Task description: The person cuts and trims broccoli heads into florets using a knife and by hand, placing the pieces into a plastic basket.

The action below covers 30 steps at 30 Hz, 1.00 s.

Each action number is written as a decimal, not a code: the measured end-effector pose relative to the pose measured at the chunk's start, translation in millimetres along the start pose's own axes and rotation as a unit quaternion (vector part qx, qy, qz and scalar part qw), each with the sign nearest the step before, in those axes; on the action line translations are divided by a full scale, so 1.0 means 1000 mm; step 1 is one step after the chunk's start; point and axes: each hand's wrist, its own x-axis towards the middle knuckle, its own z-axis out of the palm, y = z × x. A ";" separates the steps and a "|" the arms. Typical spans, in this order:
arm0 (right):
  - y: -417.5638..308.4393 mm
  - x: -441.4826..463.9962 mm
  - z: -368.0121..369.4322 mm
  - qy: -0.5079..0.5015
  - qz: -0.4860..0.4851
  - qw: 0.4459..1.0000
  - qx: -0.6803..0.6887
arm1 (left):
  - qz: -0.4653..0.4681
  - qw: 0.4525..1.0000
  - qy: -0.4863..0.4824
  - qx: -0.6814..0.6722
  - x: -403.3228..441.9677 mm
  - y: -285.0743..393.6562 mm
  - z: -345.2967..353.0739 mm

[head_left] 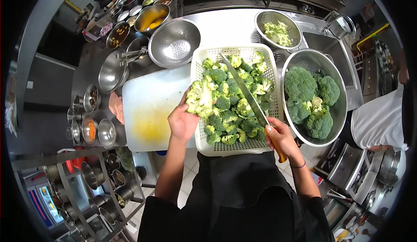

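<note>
Cups broccoli (200,99) in the part-curled left hand (182,122) over the rim of the basket (198,134), likely to catch bits, and grips a knife (246,91) in the closed right hand (281,138), angled apparently to clear the left.

Knife blade (248,93): metal, smooth, semi-gloss
Knife handle (282,156): smooth, wood or plastic, can't tell
Crate (197,68): off-white plastic, perforated, low sheen
Cutting board (150,87): translucent-white plastic, smooth, soft sheen, yellow-stained
Perforated bowl (174,43): brushed-looking metal, shiny
Right-hand colander (340,111): metal, satin outside, shiny rim
Worktop (217,23): metal, smooth, glossy, strong glare
Broccoli heads (299,84): rough, bumpy, matt crowns
Apron (243,176): black cloth, matt, creased
Co-worker's top (378,122): white cloth, matt, folded
</note>
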 end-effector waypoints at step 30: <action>-0.004 -0.028 0.017 -0.021 -0.062 0.994 -0.093 | -0.007 0.986 0.017 -0.169 0.004 -0.035 -0.017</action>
